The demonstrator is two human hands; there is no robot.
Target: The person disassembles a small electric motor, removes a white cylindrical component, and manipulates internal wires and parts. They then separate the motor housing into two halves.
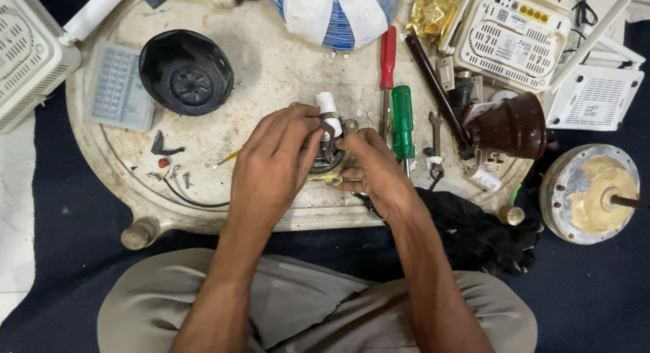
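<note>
Both hands meet over a small motor assembly [330, 157] near the front edge of the round tray [271, 62]. The left hand [274, 167] pinches its metal bracket; the right hand [372, 173] steadies the rim, fingers closed on it. The step appears to be fitting the bracket beneath the white cap [328, 102]; careful alignment seems needed. Just right lie a green screwdriver [403, 123] and red screwdriver [386, 58]; farther left, a black fan housing [186, 72].

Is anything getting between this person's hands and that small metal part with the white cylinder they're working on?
No, nothing visible does. Both the left hand and right hand already grip the small metal part, with the white cylinder poking up. The screwdrivers lie off to the right.
</note>
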